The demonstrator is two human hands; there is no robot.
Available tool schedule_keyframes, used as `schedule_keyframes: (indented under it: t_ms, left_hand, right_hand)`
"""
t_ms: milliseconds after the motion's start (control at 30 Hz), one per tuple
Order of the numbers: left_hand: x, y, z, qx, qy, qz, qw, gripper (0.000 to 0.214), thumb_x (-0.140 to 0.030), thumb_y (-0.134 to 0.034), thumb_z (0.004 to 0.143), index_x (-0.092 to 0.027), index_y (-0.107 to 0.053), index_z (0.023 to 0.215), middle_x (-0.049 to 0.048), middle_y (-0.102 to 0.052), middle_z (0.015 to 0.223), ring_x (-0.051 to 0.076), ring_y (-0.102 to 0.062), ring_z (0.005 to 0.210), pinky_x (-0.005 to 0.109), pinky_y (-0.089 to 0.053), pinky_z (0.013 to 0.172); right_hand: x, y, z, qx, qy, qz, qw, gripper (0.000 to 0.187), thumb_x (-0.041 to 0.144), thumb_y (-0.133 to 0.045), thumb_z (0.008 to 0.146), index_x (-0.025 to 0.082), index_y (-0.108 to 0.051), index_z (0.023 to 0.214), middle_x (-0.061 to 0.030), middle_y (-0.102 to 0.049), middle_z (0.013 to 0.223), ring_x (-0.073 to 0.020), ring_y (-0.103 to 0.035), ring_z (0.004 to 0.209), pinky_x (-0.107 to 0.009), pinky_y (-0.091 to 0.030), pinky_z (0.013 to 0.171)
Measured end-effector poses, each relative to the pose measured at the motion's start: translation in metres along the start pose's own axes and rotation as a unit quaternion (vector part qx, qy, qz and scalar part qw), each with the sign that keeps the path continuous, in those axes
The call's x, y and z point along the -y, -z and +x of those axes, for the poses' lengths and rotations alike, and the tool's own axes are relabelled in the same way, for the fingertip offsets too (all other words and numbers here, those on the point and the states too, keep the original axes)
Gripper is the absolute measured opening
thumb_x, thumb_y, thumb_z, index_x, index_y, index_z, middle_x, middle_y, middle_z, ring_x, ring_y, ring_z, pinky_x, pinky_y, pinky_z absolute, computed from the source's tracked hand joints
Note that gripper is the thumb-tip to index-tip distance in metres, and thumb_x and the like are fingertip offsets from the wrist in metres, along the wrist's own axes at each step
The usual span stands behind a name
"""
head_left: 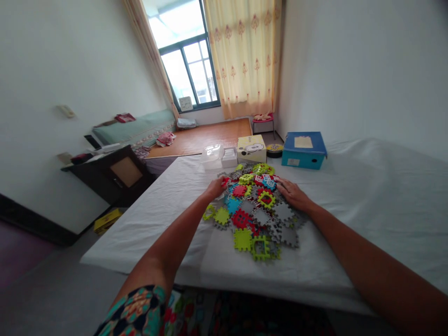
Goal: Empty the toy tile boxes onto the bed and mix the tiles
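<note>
A heap of toy interlocking building tiles (247,206) in grey, red, lime green and blue lies on the white-covered surface. At the heap's left edge, my left hand (216,188) is closed, with a small red tile (226,181) at its fingertips. My right hand (293,194) rests against the right edge with fingers stretched out and apart, touching grey tiles. Close to its fingertips are a blue-and-white window-shaped piece (269,182) and red pieces. Nearest to me lie a lime square tile (242,239) and a lime frame tile (261,248).
Behind the heap stand a clear plastic container (212,156), a white box (229,157), a cream box (251,148), a round black-and-yellow tin (275,150) and a blue box (304,150). A dark cabinet (115,175) is beyond the left edge of the white sheet (150,233).
</note>
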State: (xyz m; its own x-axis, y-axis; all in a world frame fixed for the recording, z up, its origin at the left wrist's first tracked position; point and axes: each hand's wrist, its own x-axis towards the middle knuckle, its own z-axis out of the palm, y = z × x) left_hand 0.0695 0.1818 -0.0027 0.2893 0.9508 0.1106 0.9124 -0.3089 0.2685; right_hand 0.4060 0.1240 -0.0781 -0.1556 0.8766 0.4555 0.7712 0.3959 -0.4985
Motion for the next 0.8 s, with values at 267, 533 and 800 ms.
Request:
schedule_keyframes:
  t_ms: [267,533,800]
  left_hand:
    - [-0.066,0.018,0.02,0.021,-0.091,-0.323,0.942,0.075,-0.04,-0.072,0.074,-0.014,-0.044,0.138,0.0143,-0.06,0.126,0.025,-0.058,0.109,0.036,-0.048,0.091]
    - [-0.003,0.028,0.009,0.055,-0.026,-0.172,0.983,0.043,-0.025,-0.064,0.077,-0.012,-0.063,0.118,0.0136,-0.065,0.118,0.024,-0.063,0.101,0.038,-0.051,0.089]
    - [-0.011,-0.023,0.012,-0.008,-0.003,-0.109,0.994,0.024,-0.029,-0.058,0.082,-0.022,-0.071,0.101,0.0058,-0.069,0.101,0.022,-0.062,0.095,0.032,-0.046,0.085]
  right_hand:
    - [0.002,0.002,0.0,0.004,-0.033,0.029,0.999,0.052,0.05,-0.031,0.094,0.021,-0.052,0.132,-0.0111,-0.054,0.138,-0.0262,-0.048,0.128,-0.047,-0.035,0.109]
    - [0.004,0.005,0.0,0.022,-0.038,0.013,0.999,0.054,0.049,-0.027,0.094,0.019,-0.055,0.128,-0.012,-0.055,0.136,-0.0265,-0.047,0.129,-0.047,-0.034,0.11]
    - [0.005,0.004,0.0,0.028,-0.013,-0.027,0.999,0.051,0.046,-0.029,0.094,0.019,-0.052,0.131,-0.0122,-0.053,0.138,-0.0266,-0.046,0.13,-0.048,-0.036,0.108]
